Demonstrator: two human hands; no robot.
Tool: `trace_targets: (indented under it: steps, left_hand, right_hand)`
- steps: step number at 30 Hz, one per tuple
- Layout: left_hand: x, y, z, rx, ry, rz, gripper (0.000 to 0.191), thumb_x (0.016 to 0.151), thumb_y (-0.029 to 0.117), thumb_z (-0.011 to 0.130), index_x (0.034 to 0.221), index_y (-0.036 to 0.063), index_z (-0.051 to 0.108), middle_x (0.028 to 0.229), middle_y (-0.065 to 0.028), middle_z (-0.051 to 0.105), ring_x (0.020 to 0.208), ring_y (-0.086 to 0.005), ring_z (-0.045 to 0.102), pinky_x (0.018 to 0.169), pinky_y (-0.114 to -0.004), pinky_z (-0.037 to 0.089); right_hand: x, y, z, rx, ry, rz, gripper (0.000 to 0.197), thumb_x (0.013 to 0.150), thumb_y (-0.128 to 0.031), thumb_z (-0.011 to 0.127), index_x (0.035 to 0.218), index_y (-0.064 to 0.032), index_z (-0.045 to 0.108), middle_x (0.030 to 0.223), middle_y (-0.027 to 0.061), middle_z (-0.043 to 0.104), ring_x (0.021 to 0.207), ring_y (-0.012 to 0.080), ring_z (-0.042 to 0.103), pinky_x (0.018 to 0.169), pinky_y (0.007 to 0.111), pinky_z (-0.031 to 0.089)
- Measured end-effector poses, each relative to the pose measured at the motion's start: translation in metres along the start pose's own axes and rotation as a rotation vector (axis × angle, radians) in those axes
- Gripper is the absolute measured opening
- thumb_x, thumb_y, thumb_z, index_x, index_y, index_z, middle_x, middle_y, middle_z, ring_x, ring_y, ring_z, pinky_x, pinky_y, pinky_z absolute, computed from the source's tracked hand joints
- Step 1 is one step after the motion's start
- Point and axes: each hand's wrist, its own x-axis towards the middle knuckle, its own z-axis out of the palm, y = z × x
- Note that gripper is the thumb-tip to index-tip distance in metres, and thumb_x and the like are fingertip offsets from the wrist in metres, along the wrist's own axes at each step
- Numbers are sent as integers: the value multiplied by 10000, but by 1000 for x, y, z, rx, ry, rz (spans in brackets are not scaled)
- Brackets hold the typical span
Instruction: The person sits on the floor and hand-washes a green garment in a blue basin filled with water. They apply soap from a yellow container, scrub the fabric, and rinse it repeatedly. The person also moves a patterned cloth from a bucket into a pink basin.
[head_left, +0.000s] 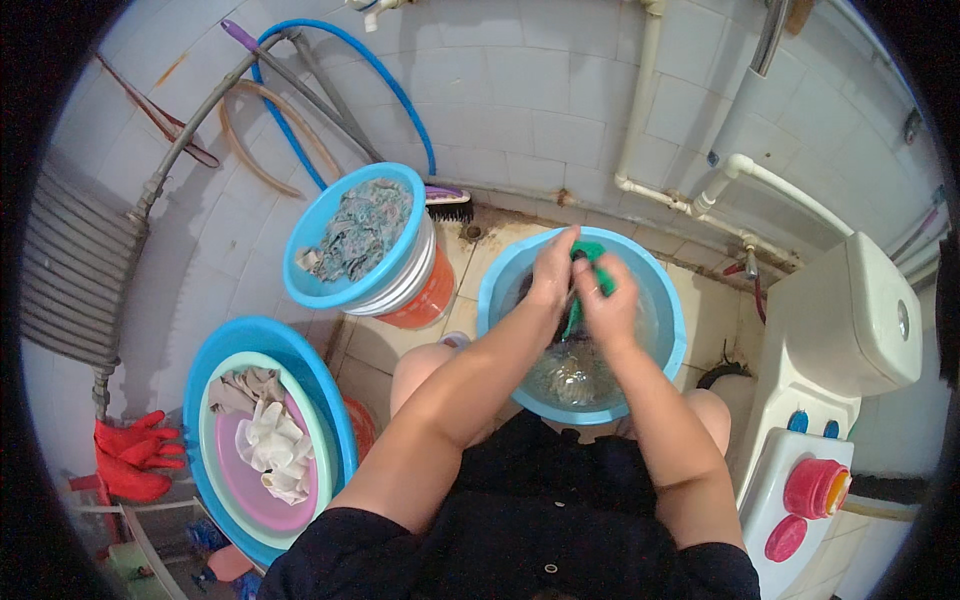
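Note:
A light blue plastic basin with water stands on the floor between my knees. Over it, both hands meet around a wet green and dark cloth. My right hand is curled on the cloth, its fingers partly hidden and slightly blurred. My left hand presses against the cloth from the other side, fingers stretched upward. Dark fabric hangs below the hands into the basin. Near the basin's front side, the water is bubbly and reflects light.
Left, a blue basin of patterned wet cloth tops a bucket. Nested basins hold pale cloth. Red rubber gloves hang by a radiator. Right are a toilet tank and, on the lid, an open red jar.

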Motion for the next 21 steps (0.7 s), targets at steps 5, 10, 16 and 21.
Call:
trace_targets:
  steps: [5, 10, 16, 21]
  left_hand:
    - [-16, 46, 25, -10, -48, 247, 280, 833, 302, 583, 660, 111, 475, 681, -33, 503, 614, -165, 488, 609, -316, 412]
    - [-20, 42, 15, -145, -432, 188, 292, 854, 266, 539, 643, 92, 437, 677, -31, 480, 670, -157, 463, 646, -292, 390]
    - [-16, 35, 15, 827, -362, 819, 135, 823, 135, 562, 846, 2, 555, 774, -85, 529, 812, -209, 526, 776, -330, 423]
    - [-24, 18, 24, 737, -5, 717, 284, 860, 209, 572, 1096, 54, 545, 938, -47, 589, 885, -202, 567, 844, -319, 445]
  right_hand:
    - [24, 39, -41, 912, -120, 773, 355, 854, -311, 567, 1114, -68, 555, 1060, 67, 578, 951, 241, 548, 844, 369, 437]
    - [10, 4, -35, 1480, -421, 989, 549, 892, -508, 418, 1259, -104, 477, 1275, 102, 485, 1154, 281, 459, 931, 504, 392]
    - [19, 13, -29, 1277, -143, 890, 399, 876, -308, 504, 1222, -108, 499, 1170, 97, 545, 1031, 240, 542, 887, 408, 434]
    - [23, 15, -28, 904, -55, 591, 338, 766, -29, 542, 1101, -75, 535, 1028, 79, 549, 939, 200, 536, 843, 304, 437]
